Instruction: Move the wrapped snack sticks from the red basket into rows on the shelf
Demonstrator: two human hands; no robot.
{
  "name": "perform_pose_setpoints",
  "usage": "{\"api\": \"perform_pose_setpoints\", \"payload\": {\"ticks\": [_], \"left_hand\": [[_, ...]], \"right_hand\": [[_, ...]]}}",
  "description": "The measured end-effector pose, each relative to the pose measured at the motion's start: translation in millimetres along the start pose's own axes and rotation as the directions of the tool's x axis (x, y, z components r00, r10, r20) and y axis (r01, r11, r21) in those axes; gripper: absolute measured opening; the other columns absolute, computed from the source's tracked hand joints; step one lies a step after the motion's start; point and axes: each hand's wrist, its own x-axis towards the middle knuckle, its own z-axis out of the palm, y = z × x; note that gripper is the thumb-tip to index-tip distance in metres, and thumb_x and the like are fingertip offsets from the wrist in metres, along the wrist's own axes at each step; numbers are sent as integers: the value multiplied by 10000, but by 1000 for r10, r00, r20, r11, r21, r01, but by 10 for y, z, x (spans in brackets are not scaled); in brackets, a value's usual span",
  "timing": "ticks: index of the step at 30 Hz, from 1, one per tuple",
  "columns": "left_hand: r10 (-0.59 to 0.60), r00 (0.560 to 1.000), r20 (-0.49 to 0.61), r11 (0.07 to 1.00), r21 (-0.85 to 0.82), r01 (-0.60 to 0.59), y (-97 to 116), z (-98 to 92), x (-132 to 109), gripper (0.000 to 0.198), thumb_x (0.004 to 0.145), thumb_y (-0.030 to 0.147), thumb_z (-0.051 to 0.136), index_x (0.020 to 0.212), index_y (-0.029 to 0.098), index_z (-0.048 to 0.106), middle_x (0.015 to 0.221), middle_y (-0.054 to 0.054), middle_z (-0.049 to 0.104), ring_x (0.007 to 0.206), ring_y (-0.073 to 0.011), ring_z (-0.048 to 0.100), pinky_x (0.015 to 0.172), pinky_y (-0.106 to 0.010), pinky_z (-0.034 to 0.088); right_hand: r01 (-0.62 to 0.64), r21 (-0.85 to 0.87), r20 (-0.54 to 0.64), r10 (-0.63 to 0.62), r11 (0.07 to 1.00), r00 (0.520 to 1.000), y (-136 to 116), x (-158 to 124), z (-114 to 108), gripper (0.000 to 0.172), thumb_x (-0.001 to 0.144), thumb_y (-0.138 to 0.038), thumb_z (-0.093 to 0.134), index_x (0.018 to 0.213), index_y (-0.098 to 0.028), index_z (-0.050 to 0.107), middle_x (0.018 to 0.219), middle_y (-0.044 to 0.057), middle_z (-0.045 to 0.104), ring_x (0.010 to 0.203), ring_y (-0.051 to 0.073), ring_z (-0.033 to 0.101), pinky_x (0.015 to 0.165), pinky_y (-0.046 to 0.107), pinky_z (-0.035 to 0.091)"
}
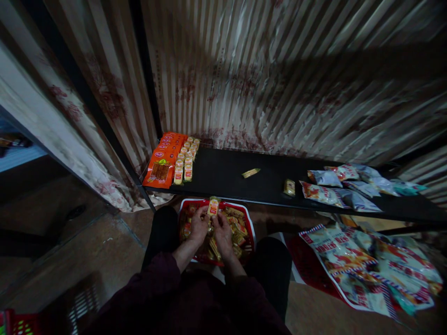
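Observation:
Between my two hands is a small wrapped snack pack (213, 206), yellowish with a red label, held upright over a basket. My left hand (199, 224) grips its left side, and my right hand (222, 231) pinches it from the right. Below them, a red basket with a white rim (252, 228) is filled with similar wrapped packs (238, 229). On the black shelf (223, 163) just ahead, more packs of this kind (184, 163) stand in neat rows beside orange snack bags (161, 163).
A single narrow pack (251, 173) and another small pack (289, 187) lie apart on the shelf. White-and-red snack bags (324, 194) cover its right end. A second basket (352, 304) on the floor at right overflows with larger bags (349, 251). A striped curtain (244, 83) hangs behind; a black post (146, 70) rises at left.

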Motion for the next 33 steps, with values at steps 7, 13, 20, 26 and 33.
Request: {"api": "perform_pose_setpoints", "payload": {"ticks": [7, 13, 20, 26, 33], "left_hand": [[59, 998, -31, 996, 71, -57, 59, -47, 51, 290, 751, 66, 486, 962, 205, 627, 987, -34, 683, 903, -135, 619, 878, -301, 471], [143, 988, -62, 981, 139, -134, 134, -187, 171, 279, 776, 116, 479, 1013, 193, 606, 1043, -61, 662, 961, -161, 606, 904, -340, 463], [311, 941, -135, 932, 238, -274, 268, -428, 507, 284, 789, 142, 478, 1050, 176, 585, 1052, -74, 646, 944, -166, 595, 905, -353, 462], [333, 922, -198, 913, 311, -264, 370, -555, 778, 285, 797, 146, 476, 1057, 179, 587, 1066, -81, 637, 916, -169, 597, 892, -356, 473], [369, 905, -211, 893, 352, -281, 368, -625, 892, 339, 786, 87, 437, 1085, 162, 578, 1110, -100, 623, 1006, -181, 582, 944, -368, 446]], "right_hand": [[33, -54, -4, -33, 998, 999, -29, 53, 72, 449, 737, -468, 572, 1063, -162, 620, 1022, 96, 680, 920, 216, 614, 887, 368, 449], [110, -57, 44, -108, 992, 993, -265, 109, 259, 390, 764, -417, 556, 1060, -174, 630, 1018, 94, 689, 912, 217, 626, 877, 373, 462], [195, -136, 104, -182, 971, 978, -485, 411, 646, 371, 741, -402, 574, 1031, -180, 637, 1020, 77, 689, 921, 206, 624, 878, 353, 467], [270, -180, 174, -239, 946, 955, -598, 636, 918, 320, 778, -365, 547, 1039, -209, 644, 998, 53, 700, 880, 191, 630, 855, 332, 476], [264, -220, 180, -226, 939, 957, -517, 763, 1082, 330, 778, -362, 538, 1057, -216, 637, 992, 44, 702, 862, 181, 634, 836, 321, 482]]}}
